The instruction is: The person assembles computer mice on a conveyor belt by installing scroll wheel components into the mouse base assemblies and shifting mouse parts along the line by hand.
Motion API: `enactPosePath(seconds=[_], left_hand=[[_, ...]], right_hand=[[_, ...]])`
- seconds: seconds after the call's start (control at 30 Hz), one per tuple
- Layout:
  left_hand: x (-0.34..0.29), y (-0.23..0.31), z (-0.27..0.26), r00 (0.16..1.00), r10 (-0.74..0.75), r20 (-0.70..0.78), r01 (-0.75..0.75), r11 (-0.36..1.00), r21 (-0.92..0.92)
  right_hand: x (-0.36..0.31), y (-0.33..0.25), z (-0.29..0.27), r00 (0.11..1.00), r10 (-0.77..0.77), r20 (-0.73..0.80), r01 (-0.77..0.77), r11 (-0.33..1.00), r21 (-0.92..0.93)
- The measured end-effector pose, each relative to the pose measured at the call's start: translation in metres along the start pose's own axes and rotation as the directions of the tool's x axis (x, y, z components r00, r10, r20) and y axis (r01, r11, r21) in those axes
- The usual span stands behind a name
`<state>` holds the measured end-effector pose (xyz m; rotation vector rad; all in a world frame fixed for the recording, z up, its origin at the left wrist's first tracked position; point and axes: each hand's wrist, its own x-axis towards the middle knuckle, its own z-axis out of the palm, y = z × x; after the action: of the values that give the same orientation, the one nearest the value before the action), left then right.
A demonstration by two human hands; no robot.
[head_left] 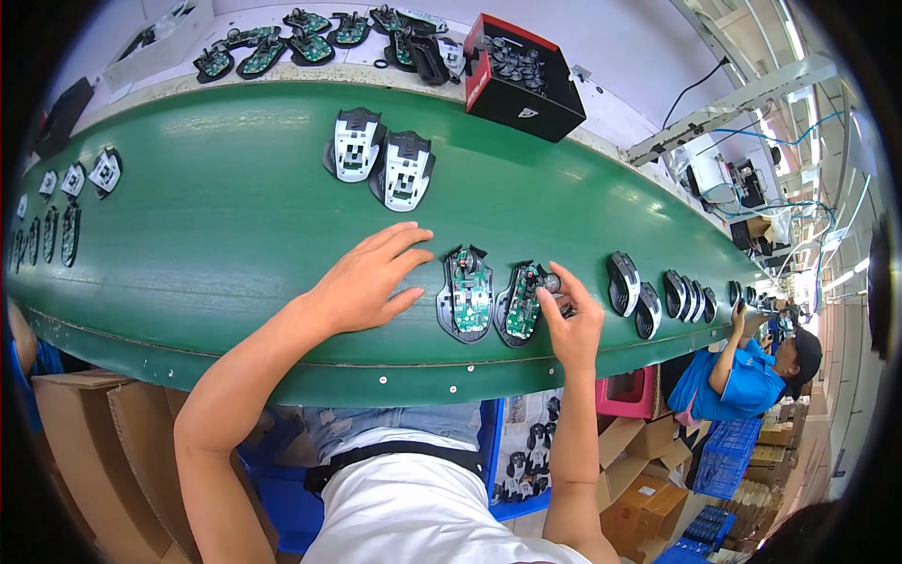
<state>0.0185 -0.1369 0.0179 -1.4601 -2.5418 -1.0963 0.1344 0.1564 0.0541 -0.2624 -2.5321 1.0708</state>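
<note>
Two open computer mouse bases with green circuit boards lie side by side on the green belt: a left mouse base and a right mouse base. My right hand is at the right one, thumb and fingers pinched on a small dark round part, like a scroll wheel, at its upper right edge. My left hand rests on the belt left of the bases, fingers spread and holding nothing. Beyond it lie two white-and-black mouse shells, touching each other.
A black and red box of small dark parts stands on the far ledge, beside several mouse bases. Closed mice line the belt at right; more mouse parts lie far left. A co-worker in blue sits further right.
</note>
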Motion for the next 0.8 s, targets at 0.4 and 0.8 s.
enactPosePath(seconds=[0.4, 0.8], left_hand=[[-0.003, -0.002, -0.001, 1.000, -0.004, 0.030, 0.004, 1.000, -0.004], [-0.007, -0.005, -0.005, 0.999, 0.025, 0.032, -0.025, 1.000, 0.010]], right_hand=[[0.006, -0.001, -0.001, 0.989, -0.145, 0.034, 0.149, 0.966, -0.210], [0.016, -0.013, -0.002, 0.991, -0.078, 0.105, 0.108, 0.944, -0.313]])
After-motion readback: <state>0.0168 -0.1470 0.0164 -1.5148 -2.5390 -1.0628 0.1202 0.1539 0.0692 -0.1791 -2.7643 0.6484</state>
